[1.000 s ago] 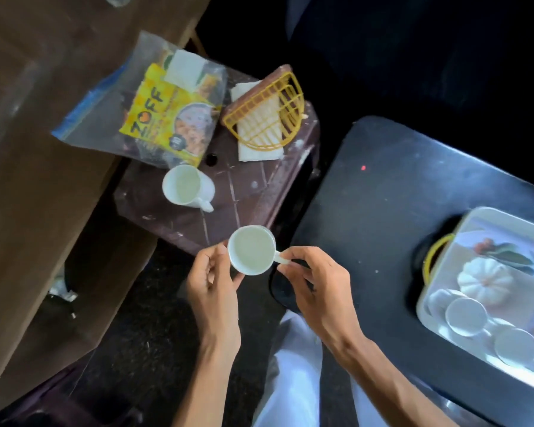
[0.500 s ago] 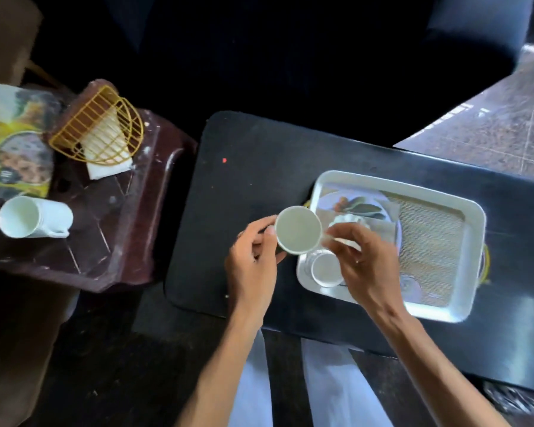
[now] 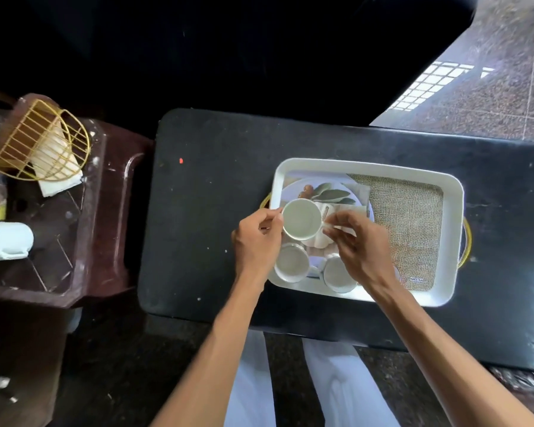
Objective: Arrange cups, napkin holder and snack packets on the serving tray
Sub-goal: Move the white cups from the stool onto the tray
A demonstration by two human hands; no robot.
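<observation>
glossy white tray [image 3: 452,211], coarse burlap mat [image 3: 410,229]

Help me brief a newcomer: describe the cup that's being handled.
Find the white tray on the black table. At its left end, both hands grip a white cup; the two cups nearer the person stand untouched.

head view, steeply downward, close over tray [image 3: 450,192]
</observation>
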